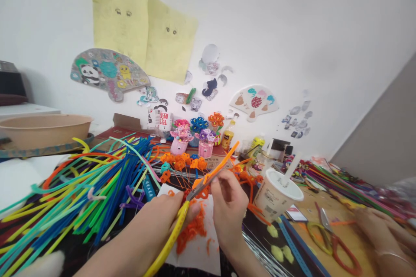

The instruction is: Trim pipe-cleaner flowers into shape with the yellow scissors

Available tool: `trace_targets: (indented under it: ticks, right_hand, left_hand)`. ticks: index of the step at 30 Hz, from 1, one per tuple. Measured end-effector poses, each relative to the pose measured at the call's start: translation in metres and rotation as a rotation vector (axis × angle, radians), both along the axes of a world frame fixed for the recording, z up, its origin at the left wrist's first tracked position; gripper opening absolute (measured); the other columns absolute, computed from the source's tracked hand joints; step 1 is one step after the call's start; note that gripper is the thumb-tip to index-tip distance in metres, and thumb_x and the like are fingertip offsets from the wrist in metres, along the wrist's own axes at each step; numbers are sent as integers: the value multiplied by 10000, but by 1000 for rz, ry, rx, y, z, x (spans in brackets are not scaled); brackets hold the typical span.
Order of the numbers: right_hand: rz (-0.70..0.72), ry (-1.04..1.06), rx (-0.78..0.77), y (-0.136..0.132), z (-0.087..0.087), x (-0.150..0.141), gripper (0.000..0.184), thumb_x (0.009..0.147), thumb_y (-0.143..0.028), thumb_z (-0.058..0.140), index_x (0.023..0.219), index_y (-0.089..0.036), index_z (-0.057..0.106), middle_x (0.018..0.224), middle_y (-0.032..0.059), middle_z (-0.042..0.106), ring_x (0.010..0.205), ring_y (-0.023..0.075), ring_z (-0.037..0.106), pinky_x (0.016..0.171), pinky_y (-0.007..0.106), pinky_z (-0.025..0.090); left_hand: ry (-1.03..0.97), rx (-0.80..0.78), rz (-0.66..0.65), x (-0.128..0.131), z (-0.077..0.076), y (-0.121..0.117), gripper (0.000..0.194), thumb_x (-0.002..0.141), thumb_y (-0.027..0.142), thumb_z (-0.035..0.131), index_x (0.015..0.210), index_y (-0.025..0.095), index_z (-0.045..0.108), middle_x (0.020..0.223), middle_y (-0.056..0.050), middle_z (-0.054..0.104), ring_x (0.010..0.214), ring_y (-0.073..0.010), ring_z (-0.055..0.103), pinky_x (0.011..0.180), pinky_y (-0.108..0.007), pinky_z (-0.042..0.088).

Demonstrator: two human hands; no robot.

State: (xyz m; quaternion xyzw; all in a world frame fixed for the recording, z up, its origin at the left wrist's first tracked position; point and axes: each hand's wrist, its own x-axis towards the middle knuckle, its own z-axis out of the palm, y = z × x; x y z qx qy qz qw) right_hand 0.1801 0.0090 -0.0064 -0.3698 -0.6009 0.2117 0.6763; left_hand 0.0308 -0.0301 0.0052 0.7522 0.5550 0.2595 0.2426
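Near the middle of the view, my left hand (164,216) is closed on scissors (182,218) with a yellow handle, their blades slanting up to the right. My right hand (229,201) is closed in a pinch on an orange pipe cleaner (224,160), which lies along the blades and points up to the right. Fingers hide part of its lower end. Below both hands, orange fuzz clippings (194,227) lie on a sheet of white paper (211,262). Just behind stand several orange pipe-cleaner flowers (180,162) on thin stems.
A heap of coloured pipe cleaners (107,186) spreads on the left. Finished flower pots (205,149) stand at the back. On the right are a paper cup (276,194) with a straw, other scissors (328,233) and another person's hand (380,229).
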Motion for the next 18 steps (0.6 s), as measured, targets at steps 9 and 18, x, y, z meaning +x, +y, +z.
trace_targets:
  ticks: [9,18]
  right_hand:
    - [34,4,18,0,4,0,119,842,-225,532,733,-183,556,674,-9,527,624,131,498,578,240,417]
    - [314,-42,-93,12,24,18,133,789,-259,586,696,-170,621,605,-11,584,517,110,505,491,220,432]
  left_hand:
    - [-35,14,-45,0,-7,2,393,897,504,367,721,209,558,620,36,595,508,-104,428,479,-224,295]
    - [96,34,-18,-17,6,9,416,877,538,380,723,207,581,588,24,589,484,-118,453,480,-244,261]
